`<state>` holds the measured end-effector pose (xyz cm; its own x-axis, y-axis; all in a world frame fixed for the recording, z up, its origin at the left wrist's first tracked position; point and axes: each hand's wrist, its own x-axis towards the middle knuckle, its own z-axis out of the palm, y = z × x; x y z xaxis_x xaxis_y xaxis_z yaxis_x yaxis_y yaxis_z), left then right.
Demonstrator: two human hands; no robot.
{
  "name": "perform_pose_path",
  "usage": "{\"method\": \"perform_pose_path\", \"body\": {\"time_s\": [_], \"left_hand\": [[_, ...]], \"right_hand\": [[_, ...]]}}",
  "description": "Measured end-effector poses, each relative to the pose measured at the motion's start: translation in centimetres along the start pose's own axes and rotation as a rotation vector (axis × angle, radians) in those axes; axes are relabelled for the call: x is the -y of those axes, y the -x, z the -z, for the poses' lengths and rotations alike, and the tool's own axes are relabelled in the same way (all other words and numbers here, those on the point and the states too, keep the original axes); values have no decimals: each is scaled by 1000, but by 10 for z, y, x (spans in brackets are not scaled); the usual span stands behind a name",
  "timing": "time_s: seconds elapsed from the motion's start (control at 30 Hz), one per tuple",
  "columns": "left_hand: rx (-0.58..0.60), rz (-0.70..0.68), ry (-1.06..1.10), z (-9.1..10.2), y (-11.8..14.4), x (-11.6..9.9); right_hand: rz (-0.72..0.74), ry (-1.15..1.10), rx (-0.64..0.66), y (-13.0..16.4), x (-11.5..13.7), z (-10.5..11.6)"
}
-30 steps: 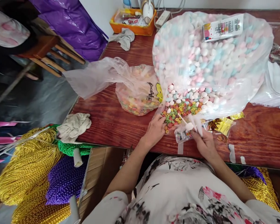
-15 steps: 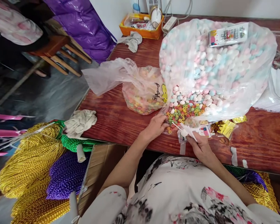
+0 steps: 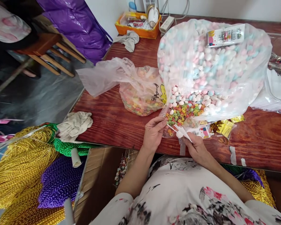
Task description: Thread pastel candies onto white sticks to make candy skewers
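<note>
My left hand (image 3: 153,132) hovers at the near edge of a pile of coloured cereal rings (image 3: 182,112), with its fingers pinched together over the table. My right hand (image 3: 196,147) grips a bunch of thin white sticks (image 3: 181,131) with a white marshmallow on one of them. Right behind the rings, a large clear bag of pastel marshmallows (image 3: 213,65) lies open toward me. A smaller plastic bag of cereal rings (image 3: 142,97) sits to its left on the wooden table (image 3: 117,118).
Gold foil wrappers (image 3: 223,126) and a printed packet (image 3: 202,131) lie right of my hands. An orange tray (image 3: 138,26), a power strip (image 3: 167,22) and a grey cloth (image 3: 128,40) are at the far edge. Gold, green and purple bead strands (image 3: 25,165) fill a box at lower left.
My left hand has drawn back from the cereal rings toward the table edge, fingers pinched. My right hand with the sticks has shifted slightly left and nearer to me.
</note>
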<state>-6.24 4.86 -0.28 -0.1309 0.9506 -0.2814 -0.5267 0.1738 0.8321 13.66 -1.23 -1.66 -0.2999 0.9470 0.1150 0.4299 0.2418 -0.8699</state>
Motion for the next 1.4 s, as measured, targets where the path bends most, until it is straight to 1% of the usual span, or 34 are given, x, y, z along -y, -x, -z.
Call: {"method": "perform_pose_path", "body": {"time_s": [0.07, 0.17, 0.3, 0.4, 0.47, 0.57, 0.7, 0.83, 0.93, 1.03, 1.07, 1.1, 1.17, 1.23, 1.27, 1.33, 1.4], "left_hand": [[3, -95, 19, -5, 5, 0], [25, -219, -18, -7, 12, 5], [58, -296, -88, -6, 15, 14], [46, -371, -128, -6, 14, 17], [42, -396, -130, -7, 13, 18], [60, -381, -137, -9, 16, 19], [53, -386, -182, -12, 22, 20], [48, -472, -235, -10, 25, 22], [70, -564, -305, -8, 26, 25], [100, -622, -393, -8, 27, 24], [94, -600, -371, -9, 27, 23], [81, -544, -317, -10, 26, 22], [62, -363, -164, -12, 25, 17], [92, -176, -67, -14, 24, 12], [120, -114, -50, -15, 24, 10], [161, -58, -50, -15, 25, 9], [168, -54, -56, -14, 25, 10]], "right_hand": [[-1, 7, -8, 0, 1, 1], [5, 19, -8, 4, 2, 5], [36, 49, -15, 11, 6, 11], [58, 42, -55, 14, 10, 17], [74, 38, -63, 16, 13, 19], [74, 38, -36, 17, 13, 20], [-19, 20, -41, 17, 6, 14], [-70, -21, -61, 17, 2, 10], [-105, -114, -83, 15, 5, 8], [-86, -193, -94, 13, 9, 4], [-60, -204, -90, 13, 10, 3], [-33, -208, -87, 13, 10, 2], [18, -204, -86, 13, 9, 2], [39, -186, -82, 14, 6, 4], [39, -174, -76, 14, 5, 5], [30, -148, -43, 15, 2, 9], [16, -122, -10, 16, 0, 12]]}}
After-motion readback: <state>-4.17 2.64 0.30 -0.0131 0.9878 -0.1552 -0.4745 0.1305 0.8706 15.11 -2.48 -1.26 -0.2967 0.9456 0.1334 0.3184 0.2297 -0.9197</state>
